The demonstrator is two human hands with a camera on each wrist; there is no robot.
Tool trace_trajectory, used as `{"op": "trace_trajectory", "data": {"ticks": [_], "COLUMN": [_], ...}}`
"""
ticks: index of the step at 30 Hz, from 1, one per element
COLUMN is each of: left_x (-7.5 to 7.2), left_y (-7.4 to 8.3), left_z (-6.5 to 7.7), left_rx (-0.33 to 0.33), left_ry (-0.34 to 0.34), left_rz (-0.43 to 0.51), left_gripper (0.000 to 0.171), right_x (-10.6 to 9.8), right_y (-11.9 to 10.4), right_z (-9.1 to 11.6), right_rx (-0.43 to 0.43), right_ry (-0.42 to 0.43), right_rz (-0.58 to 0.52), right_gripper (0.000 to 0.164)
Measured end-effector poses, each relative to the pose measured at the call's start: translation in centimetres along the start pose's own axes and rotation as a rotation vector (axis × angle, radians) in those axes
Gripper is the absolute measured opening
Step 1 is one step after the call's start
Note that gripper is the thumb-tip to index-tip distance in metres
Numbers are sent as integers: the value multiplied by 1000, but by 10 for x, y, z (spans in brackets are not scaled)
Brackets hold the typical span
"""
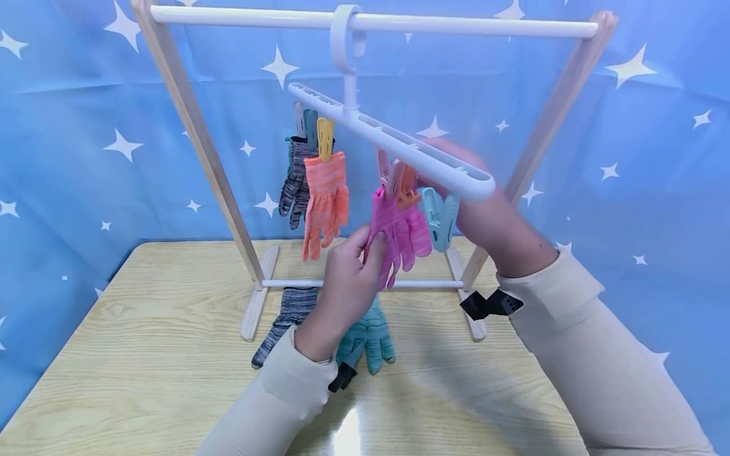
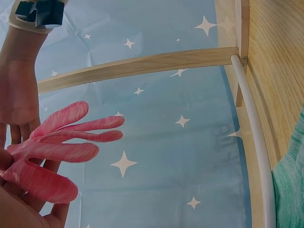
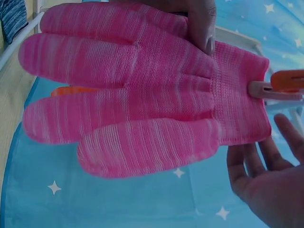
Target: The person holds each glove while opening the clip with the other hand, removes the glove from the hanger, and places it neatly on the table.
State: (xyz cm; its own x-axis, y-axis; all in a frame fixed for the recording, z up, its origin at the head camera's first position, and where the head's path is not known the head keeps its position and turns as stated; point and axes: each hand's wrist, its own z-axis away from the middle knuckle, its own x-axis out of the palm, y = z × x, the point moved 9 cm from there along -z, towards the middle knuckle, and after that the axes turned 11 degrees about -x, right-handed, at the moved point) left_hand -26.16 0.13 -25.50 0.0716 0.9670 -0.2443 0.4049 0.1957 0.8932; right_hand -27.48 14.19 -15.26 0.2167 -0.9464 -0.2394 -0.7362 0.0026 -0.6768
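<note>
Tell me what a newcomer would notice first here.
The bright pink glove probably catches the eye first, clipped under the near end of the white hanger and held by the left hand. Next might come the orange glove, below a yellow clip toward the far end. The star-patterned blue backdrop stands out behind them.

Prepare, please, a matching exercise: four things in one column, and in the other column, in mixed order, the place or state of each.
1. pink glove
2. orange glove
3. green glove
4. hanger

A. hung on the top bar
B. held by the left hand
C. lying on the table
D. hanging from a yellow clip

Pairs: 1-B, 2-D, 3-C, 4-A.
</note>
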Motion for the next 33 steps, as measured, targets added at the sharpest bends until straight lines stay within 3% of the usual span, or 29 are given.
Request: {"op": "trace_trajectory", "data": {"ticks": [9,15,21,26,30,33], "left_x": [0,-2,0,-1,-1,-1], "left_y": [1,4,2,1,0,1], "left_z": [1,-1,0,0,0,0], "left_rx": [25,44,29,23,24,28], "left_ry": [18,28,10,11,18,16], "left_rz": [-26,-42,-45,-47,-44,-40], "left_gripper": [28,29,30,30,29,29], "right_x": [13,13,16,20,25,26], "right_y": [2,4,9,9,8,7], "right_z": [-9,-13,-11,-13,-16,-17], "right_rx": [-31,-6,33,3,-41,-57], "right_ry": [-93,-64,-62,-81,-123,-145], "right_rz": [-30,51,26,-86,-213,-250], "right_gripper": [30,29,27,27,44,50]}}
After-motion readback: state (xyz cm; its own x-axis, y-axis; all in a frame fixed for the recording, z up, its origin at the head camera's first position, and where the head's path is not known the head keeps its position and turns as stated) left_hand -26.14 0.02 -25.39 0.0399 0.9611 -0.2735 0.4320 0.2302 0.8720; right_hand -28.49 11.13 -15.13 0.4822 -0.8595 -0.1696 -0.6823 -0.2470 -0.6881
